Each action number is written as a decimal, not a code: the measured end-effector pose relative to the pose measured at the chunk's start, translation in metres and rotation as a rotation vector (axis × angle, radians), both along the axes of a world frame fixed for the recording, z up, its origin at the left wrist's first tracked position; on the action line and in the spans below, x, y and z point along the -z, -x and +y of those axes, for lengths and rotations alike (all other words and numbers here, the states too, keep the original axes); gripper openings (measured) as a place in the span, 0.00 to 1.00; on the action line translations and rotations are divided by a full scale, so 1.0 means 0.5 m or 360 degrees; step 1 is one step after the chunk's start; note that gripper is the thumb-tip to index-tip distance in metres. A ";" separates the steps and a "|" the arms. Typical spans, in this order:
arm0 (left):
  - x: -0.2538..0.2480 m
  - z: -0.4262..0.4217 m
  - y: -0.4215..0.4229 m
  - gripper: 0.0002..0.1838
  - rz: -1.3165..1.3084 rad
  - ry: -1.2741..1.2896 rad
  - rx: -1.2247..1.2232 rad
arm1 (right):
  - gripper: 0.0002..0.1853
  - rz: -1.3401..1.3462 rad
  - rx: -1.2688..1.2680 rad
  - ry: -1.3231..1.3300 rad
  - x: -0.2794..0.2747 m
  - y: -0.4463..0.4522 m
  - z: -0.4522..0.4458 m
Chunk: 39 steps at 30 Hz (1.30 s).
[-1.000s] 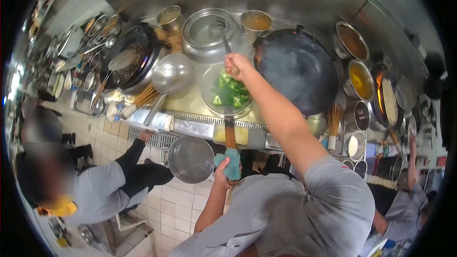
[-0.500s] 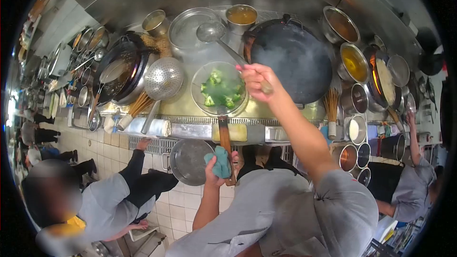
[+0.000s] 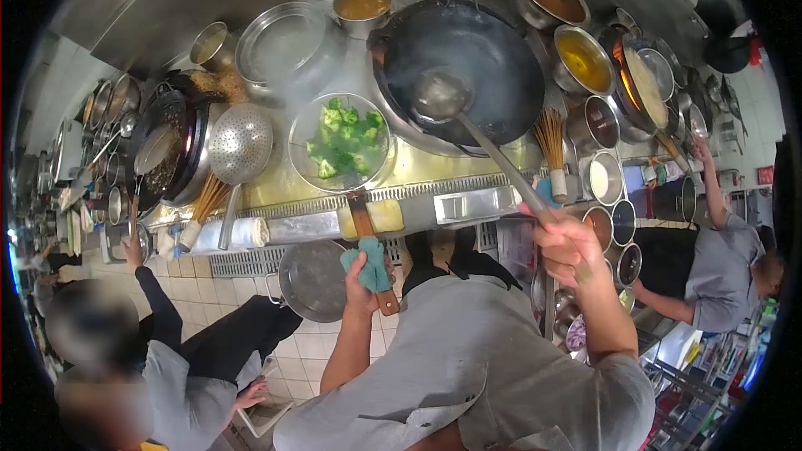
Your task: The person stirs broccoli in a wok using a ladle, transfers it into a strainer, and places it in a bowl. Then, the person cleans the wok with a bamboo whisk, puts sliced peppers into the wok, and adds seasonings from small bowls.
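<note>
My left hand (image 3: 359,286) is closed round the wooden handle of a round strainer (image 3: 361,215), with a folded teal cloth (image 3: 374,260) between palm and handle. Green broccoli florets (image 3: 344,140) lie in the strainer, which is level over the stove's front, left of a large black wok (image 3: 501,54). In my right hand (image 3: 571,246) is the long handle of a metal ladle (image 3: 493,149). The ladle's bowl is inside the wok, near its lower left, with steam around it. Whether the bowl touches the wok's surface I cannot tell.
Behind the strainer stands a steaming pot (image 3: 284,46). A perforated skimmer (image 3: 241,144) and bamboo brushes (image 3: 550,138) flank the work area. At right are a bowl of yellow oil (image 3: 585,60) and a flaming burner (image 3: 628,93). Co-workers stand on the left and right.
My right hand has swung the ladle from over the pot to the wok, drawing its handle toward my body. The strainer stays in my left hand. The whole view has shifted a little.
</note>
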<state>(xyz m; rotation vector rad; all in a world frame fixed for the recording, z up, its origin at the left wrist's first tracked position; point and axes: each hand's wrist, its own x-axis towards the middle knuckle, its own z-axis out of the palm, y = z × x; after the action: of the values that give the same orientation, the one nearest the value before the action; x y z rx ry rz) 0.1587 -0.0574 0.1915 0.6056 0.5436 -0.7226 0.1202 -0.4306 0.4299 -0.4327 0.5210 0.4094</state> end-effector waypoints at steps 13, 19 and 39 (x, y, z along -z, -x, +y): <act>0.055 -0.004 0.025 0.22 -0.0363 -0.0473 -0.0124 | 0.33 0.0123 -0.0176 0.1762 0.021 0.197 -0.094; 0.022 -0.021 0.076 0.23 -0.0503 -0.0485 -0.0165 | 0.37 -0.0615 -0.0254 0.2848 0.189 0.246 -0.137; -0.049 0.035 0.072 0.27 -0.0643 -0.0355 -0.0082 | 0.39 -0.0707 -0.0276 0.1322 0.159 -0.015 0.263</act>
<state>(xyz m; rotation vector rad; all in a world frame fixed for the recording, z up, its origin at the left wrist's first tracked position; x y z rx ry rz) 0.1226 -0.0401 0.2158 0.9171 0.2637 -0.4751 0.1277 -0.2993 0.3502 -1.3427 0.1954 0.2328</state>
